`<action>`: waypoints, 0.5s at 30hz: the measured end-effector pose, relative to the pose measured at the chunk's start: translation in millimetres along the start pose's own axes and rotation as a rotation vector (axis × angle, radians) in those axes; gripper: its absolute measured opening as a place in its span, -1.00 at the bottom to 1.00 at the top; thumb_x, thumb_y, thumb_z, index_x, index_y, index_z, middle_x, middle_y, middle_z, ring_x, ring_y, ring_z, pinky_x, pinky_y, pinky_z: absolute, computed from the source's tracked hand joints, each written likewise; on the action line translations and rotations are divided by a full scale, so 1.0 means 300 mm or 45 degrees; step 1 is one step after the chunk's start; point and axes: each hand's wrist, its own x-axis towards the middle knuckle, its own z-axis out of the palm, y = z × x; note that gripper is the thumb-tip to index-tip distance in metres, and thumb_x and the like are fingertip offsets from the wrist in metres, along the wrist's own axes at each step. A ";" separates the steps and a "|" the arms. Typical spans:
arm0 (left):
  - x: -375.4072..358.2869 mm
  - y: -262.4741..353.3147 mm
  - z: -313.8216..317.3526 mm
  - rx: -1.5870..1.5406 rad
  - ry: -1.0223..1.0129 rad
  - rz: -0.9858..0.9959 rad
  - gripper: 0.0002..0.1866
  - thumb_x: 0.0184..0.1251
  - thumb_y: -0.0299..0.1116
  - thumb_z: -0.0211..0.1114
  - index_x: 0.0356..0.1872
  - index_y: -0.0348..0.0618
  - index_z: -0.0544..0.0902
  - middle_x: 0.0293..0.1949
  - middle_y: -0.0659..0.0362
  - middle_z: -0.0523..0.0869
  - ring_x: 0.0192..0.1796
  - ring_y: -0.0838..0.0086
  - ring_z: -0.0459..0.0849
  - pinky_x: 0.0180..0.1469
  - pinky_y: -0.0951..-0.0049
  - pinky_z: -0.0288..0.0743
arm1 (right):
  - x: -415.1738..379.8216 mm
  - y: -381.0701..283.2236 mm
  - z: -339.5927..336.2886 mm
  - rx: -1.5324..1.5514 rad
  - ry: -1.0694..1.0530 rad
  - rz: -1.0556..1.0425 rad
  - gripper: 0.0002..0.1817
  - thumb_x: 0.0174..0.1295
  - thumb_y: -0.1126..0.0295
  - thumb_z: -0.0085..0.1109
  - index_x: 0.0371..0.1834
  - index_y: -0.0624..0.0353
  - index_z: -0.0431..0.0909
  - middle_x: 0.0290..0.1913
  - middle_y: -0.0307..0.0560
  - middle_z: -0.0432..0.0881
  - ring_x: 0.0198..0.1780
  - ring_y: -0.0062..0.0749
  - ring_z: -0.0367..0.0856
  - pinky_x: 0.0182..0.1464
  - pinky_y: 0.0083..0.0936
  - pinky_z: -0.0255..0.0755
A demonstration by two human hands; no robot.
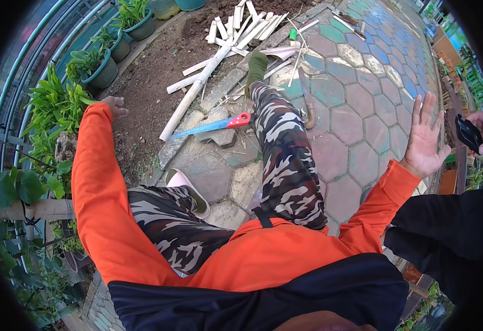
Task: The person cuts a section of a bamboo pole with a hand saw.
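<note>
My left hand [116, 106] is out to the side, beside leafy plants, with its fingers loosely bent and nothing visible in it. Raised at the right, my right hand [424, 138] shows an empty palm with the fingers stretched out. Between my legs and the soil lies a handsaw [211, 127] with a blue blade and a red handle. A long pale bamboo pole [194, 91] rests on the ground, its upper end by a heap of split bamboo pieces [244, 27]. Past my knee, a long blade with a wooden handle [309, 107] lies on the paving.
Potted plants [101, 71] line a blue railing [10, 94] on the left. Another person's hand [479, 122] holds a black object [467, 134] at the right edge. Hexagonal paving [329, 154] borders the soil bed [142, 94]. A pale slipper [189, 187] is near my leg.
</note>
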 end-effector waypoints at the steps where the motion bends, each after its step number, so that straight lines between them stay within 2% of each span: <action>1: -0.001 -0.004 0.000 0.022 -0.006 0.013 -0.35 0.06 -0.02 0.38 0.10 -0.28 0.52 0.26 0.04 0.44 0.31 0.20 0.37 0.32 0.34 0.22 | 0.000 -0.006 -0.002 0.001 0.002 0.002 -0.19 0.28 -0.33 -0.62 0.49 -0.11 -0.34 0.48 0.25 -0.27 0.47 0.27 -0.24 0.37 0.36 -0.32; 7: 0.002 -0.014 0.015 0.017 0.011 0.004 -0.36 0.06 -0.03 0.38 0.08 -0.29 0.53 0.30 0.05 0.39 0.35 0.21 0.31 0.35 0.35 0.17 | 0.021 -0.088 -0.031 0.030 -0.045 -0.052 -0.17 0.33 -0.21 -0.40 0.47 0.09 -0.32 0.47 0.29 -0.22 0.46 0.29 -0.19 0.38 0.30 -0.22; 9: 0.009 -0.016 0.017 0.020 -0.001 0.015 -0.36 0.06 -0.03 0.38 0.08 -0.29 0.53 0.28 0.03 0.41 0.34 0.20 0.34 0.34 0.35 0.19 | 0.032 -0.119 -0.032 -0.091 -0.047 -0.110 -0.17 0.33 -0.13 -0.29 0.44 0.24 -0.25 0.45 0.32 -0.15 0.45 0.30 -0.14 0.38 0.30 -0.18; 10: 0.012 -0.014 0.016 0.025 -0.012 0.030 -0.36 0.06 -0.02 0.38 0.09 -0.28 0.53 0.26 0.02 0.43 0.32 0.19 0.36 0.33 0.34 0.21 | 0.025 -0.112 0.016 -0.061 -0.035 -0.069 -0.32 0.34 -0.01 -0.24 0.38 0.25 0.07 0.34 0.35 0.14 0.35 0.24 0.14 0.27 0.17 0.08; 11: 0.014 -0.012 0.017 0.024 -0.016 0.025 -0.36 0.06 -0.02 0.38 0.09 -0.28 0.53 0.26 0.02 0.43 0.32 0.19 0.36 0.33 0.34 0.21 | 0.022 -0.115 0.044 -0.059 -0.033 -0.063 -0.32 0.34 -0.01 -0.24 0.38 0.25 0.07 0.34 0.35 0.14 0.35 0.24 0.14 0.27 0.17 0.08; 13: 0.010 -0.001 0.018 0.045 0.007 0.026 -0.35 0.04 -0.02 0.38 0.09 -0.27 0.53 0.19 -0.01 0.50 0.26 0.18 0.44 0.30 0.32 0.26 | 0.019 -0.105 0.097 0.094 0.026 0.014 -0.40 0.30 0.08 -0.17 0.25 0.34 0.23 0.12 0.30 0.35 0.13 0.03 0.37 0.08 -0.06 0.30; 14: 0.012 0.002 0.018 0.045 0.023 0.038 -0.35 0.03 -0.02 0.39 0.08 -0.26 0.53 0.12 -0.03 0.56 0.20 0.17 0.50 0.26 0.31 0.32 | 0.021 -0.077 0.127 0.122 0.057 0.021 -0.46 0.24 0.19 -0.12 0.14 0.45 0.27 -0.24 0.07 0.39 -0.26 -0.28 0.41 -0.26 -0.41 0.37; 15: 0.036 -0.018 0.029 0.047 0.017 0.034 -0.35 0.03 -0.02 0.39 0.08 -0.26 0.53 0.12 -0.03 0.56 0.20 0.17 0.50 0.26 0.31 0.32 | 0.023 -0.090 0.113 0.124 0.063 0.025 -0.46 0.24 0.19 -0.12 0.14 0.45 0.27 -0.24 0.07 0.39 -0.26 -0.28 0.41 -0.26 -0.41 0.37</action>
